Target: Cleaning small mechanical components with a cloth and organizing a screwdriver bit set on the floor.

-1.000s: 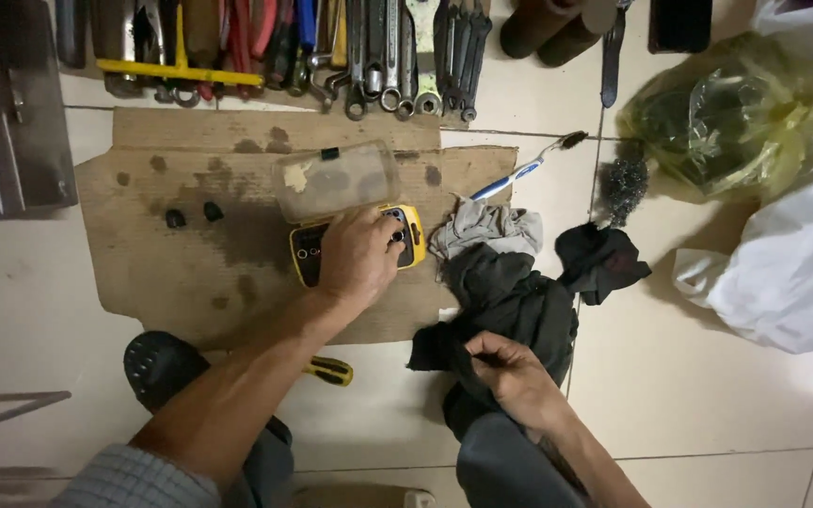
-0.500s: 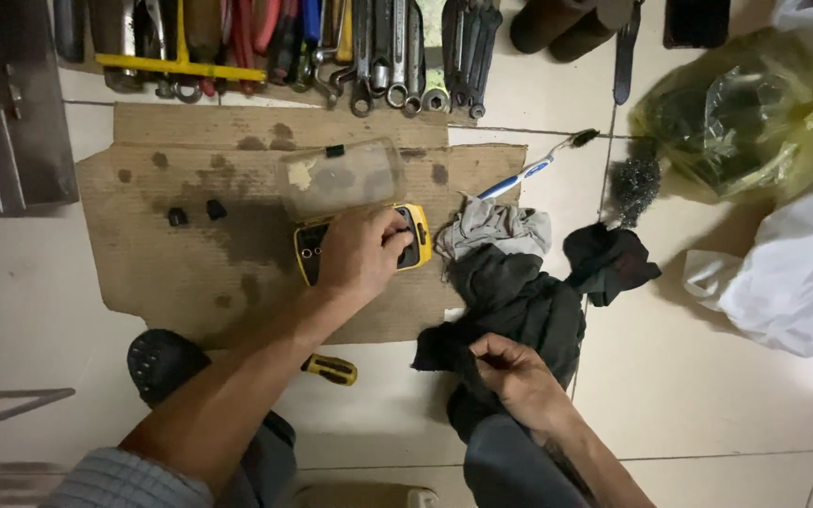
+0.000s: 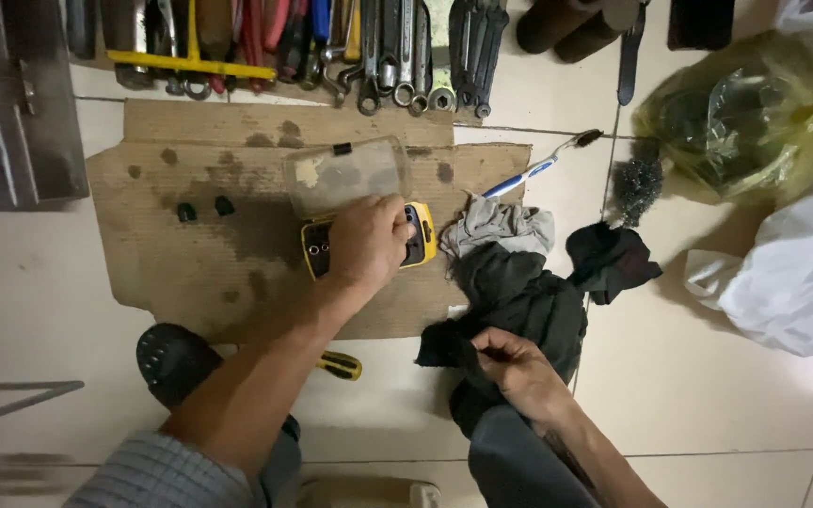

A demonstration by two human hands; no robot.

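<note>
My left hand (image 3: 369,243) presses fingers into the yellow bit case (image 3: 366,246) at centre frame, my right hand (image 3: 518,369) pinches the dark rag (image 3: 519,301) below, so I'd steady the case before pulling anything.

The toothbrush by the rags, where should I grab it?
Take the toothbrush by its blue-and-white handle, coming from above. It lies flat and slanted on the floor; the bristle head points up-right toward the wire scrubber, and the lower handle end sits beside the grey rag, so grip mid-handle.
</note>
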